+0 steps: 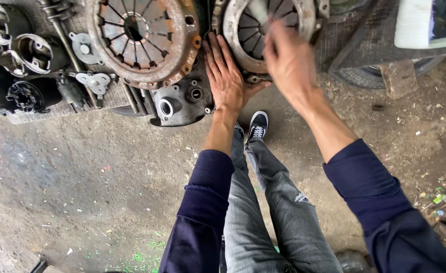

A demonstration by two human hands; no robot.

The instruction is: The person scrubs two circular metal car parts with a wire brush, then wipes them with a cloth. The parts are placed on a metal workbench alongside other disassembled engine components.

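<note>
Rusty steel everywhere on this one. We've got our left hand (226, 76) lying flat, fingers spread and gripping nothing, palm down on the dark greasy metal in the gap between the two round clutch covers. Its fingertips are touching the lower left edge of the grey, worn clutch pressure plate with the spring fingers (269, 31), which sits up at the top edge of the view, right of centre. Our right hand (287, 59) is over that same plate's lower rim, but it's motion-blurred, so we can't tell if it's gripping the rim or just resting on it. Just left of our left hand sits the bigger orange-rusted clutch cover (143, 40), its rim close to our thumb side. Below that is a grey cast housing with round bores (180, 103), hanging at the bench edge. Further left, well apart from us, are small grey flanged brackets (92, 80) and black ring-shaped parts (23, 53). The dirty concrete floor (81, 182) under the edge gives our legs and black sneaker (258, 124) plenty of room.
</note>
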